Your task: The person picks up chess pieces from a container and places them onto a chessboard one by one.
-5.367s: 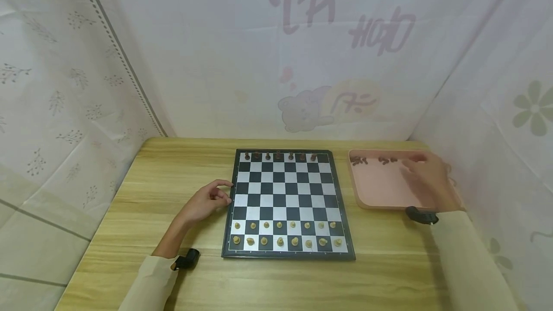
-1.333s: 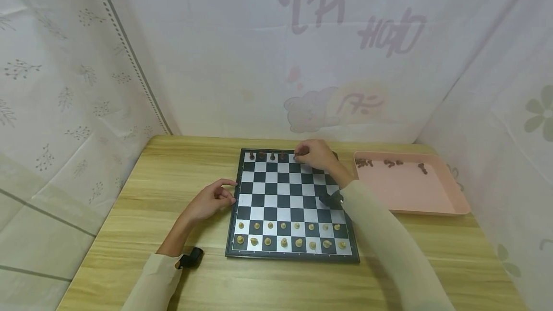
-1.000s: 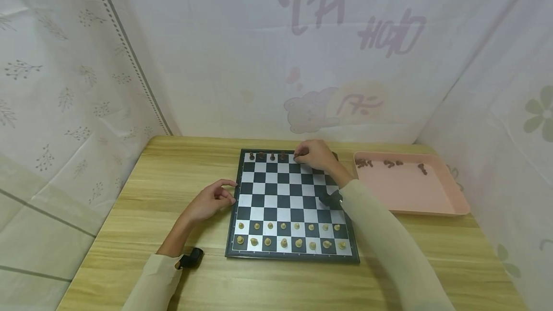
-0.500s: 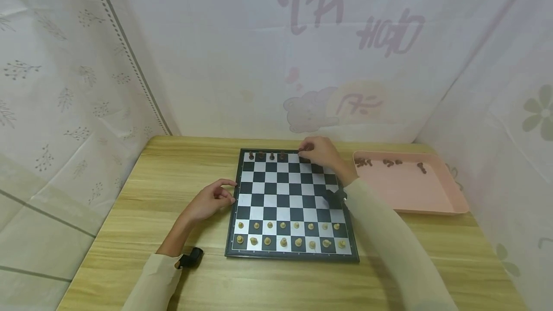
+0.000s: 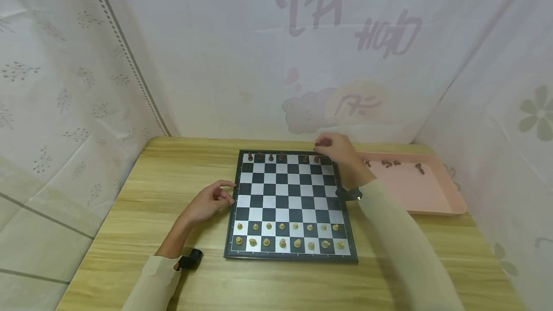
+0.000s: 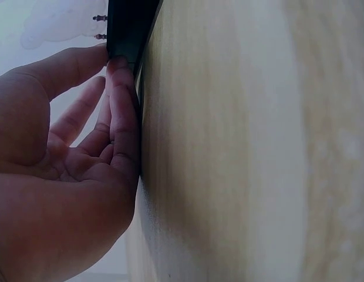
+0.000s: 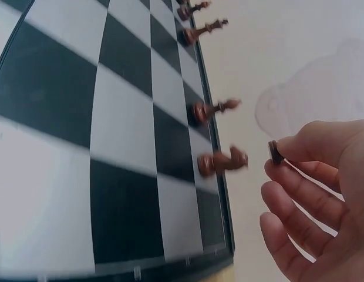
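Observation:
A black-and-white chessboard (image 5: 275,200) lies on the table. My right hand (image 5: 339,150) is over its far right corner, pinching a small dark chess piece (image 7: 275,152) between thumb and fingers; only the base shows, the rest is hidden in the grip. Beside it in the right wrist view stand a dark knight (image 7: 220,163) and a dark bishop (image 7: 212,110). Further left along the far row are several more dark pieces (image 5: 270,157), with a vacant square between the two groups. My left hand (image 5: 209,201) rests with loosely bent fingers against the board's left edge.
Light chess pieces (image 5: 282,243) fill the two near rows of the board. To the right, a pink tray (image 5: 425,196) holds several dark pieces (image 5: 387,163) lying down, and my right forearm overlaps its left side. A patterned cloth (image 5: 224,61) hangs behind the wooden table (image 5: 181,157).
My right hand came from the tray to the far row, lifted a dark piece off its fifth square and carried it rightward past the bishop and knight. My left hand has stayed put.

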Demonstrator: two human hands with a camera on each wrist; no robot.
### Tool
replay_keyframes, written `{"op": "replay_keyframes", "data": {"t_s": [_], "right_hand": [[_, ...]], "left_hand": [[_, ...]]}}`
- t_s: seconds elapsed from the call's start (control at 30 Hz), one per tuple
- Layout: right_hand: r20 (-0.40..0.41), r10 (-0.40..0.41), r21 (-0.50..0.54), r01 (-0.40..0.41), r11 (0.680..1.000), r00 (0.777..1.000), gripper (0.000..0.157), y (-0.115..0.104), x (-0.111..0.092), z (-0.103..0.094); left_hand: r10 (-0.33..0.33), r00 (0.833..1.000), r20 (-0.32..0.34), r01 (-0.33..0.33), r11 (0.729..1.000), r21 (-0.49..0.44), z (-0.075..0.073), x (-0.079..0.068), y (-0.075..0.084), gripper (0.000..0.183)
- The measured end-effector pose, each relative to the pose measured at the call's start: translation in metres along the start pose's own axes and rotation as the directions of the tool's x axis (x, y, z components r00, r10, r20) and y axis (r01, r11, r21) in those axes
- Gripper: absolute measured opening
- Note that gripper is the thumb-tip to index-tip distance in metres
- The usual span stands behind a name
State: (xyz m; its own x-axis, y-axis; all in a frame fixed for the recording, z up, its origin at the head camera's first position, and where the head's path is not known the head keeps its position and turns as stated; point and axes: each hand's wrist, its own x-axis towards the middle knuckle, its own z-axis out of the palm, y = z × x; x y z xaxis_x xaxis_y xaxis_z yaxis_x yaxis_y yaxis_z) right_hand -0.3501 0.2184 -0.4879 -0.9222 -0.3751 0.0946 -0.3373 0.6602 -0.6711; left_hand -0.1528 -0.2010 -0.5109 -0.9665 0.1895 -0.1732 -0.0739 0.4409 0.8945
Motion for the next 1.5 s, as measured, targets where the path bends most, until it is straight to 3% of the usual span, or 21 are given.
{"op": "replay_keyframes", "data": {"t_s": [0.37, 0.73, 1.07, 1.27, 1.43, 1.5], "right_hand": [[0.049, 0.01, -0.107, -0.004, 0.994, 0.999, 0.013, 0.01, -0.019, -0.018], [0.095, 0.036, -0.183, -0.018, 0.983, 0.995, 0.01, 0.017, -0.027, -0.015], [0.101, 0.038, -0.182, -0.019, 0.983, 0.994, 0.011, 0.019, -0.027, -0.016], [0.075, 0.023, -0.157, -0.011, 0.988, 0.997, 0.018, 0.024, -0.03, -0.023], [0.006, -0.02, -0.151, 0.021, 0.988, 1.0, 0.021, 0.039, -0.042, -0.044], [-0.023, -0.001, -0.16, -0.002, 0.987, 1.0, 0.021, 0.046, -0.051, -0.054]], "left_hand": [[0.002, 1.0, 0.0, -0.002, 1.0, -0.003, -0.001, -0.001, -0.002, 0.044], [0.006, 1.0, 0.001, -0.006, 1.0, -0.009, 0.001, -0.001, -0.004, 0.043], [0.028, 1.0, 0.005, -0.028, 1.0, -0.007, 0.001, -0.002, 0.0, 0.043], [0.028, 1.0, 0.005, -0.028, 1.0, 0.003, 0.001, -0.001, -0.001, 0.042], [0.015, 1.0, 0.0, -0.015, 1.0, 0.009, 0.001, 0.0, -0.002, 0.042], [0.022, 1.0, 0.001, -0.022, 1.0, 0.005, 0.001, 0.0, -0.002, 0.042]]}}
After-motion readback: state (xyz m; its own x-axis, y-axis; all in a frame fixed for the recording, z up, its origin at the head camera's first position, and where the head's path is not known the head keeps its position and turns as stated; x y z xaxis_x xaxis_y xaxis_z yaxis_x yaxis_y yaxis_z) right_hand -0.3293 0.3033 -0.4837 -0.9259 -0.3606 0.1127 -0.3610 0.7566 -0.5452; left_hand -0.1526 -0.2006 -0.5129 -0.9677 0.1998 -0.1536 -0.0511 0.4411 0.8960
